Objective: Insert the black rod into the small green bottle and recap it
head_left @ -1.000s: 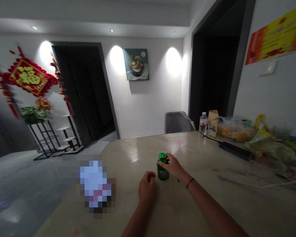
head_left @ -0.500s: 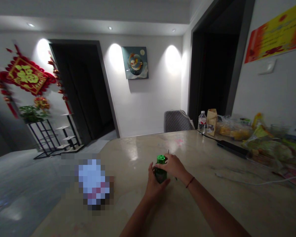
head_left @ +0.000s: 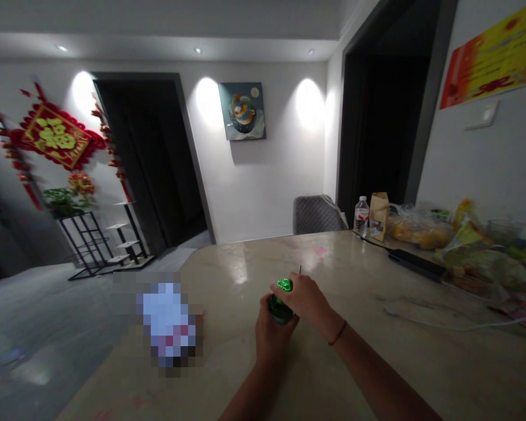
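A small dark green bottle [head_left: 280, 308] with a bright green cap [head_left: 284, 285] is held just above the beige table [head_left: 333, 362]. My left hand [head_left: 269, 327] is wrapped round the bottle's body from below. My right hand [head_left: 304, 299] is closed over the cap from the right, with a dark band on its wrist. Both hands hide most of the bottle.
A water bottle [head_left: 360, 216], a paper bag [head_left: 379, 216], food bags [head_left: 460, 245], a black bar [head_left: 414, 263] and a white cable [head_left: 456, 324] lie along the table's right side. A grey chair [head_left: 316, 214] stands at the far end. A blurred patch [head_left: 169, 324] lies left.
My left hand, free beside the bottle one second ago, has closed round its body. The bottle has tilted and lifted slightly toward me, with my right hand still on the cap.
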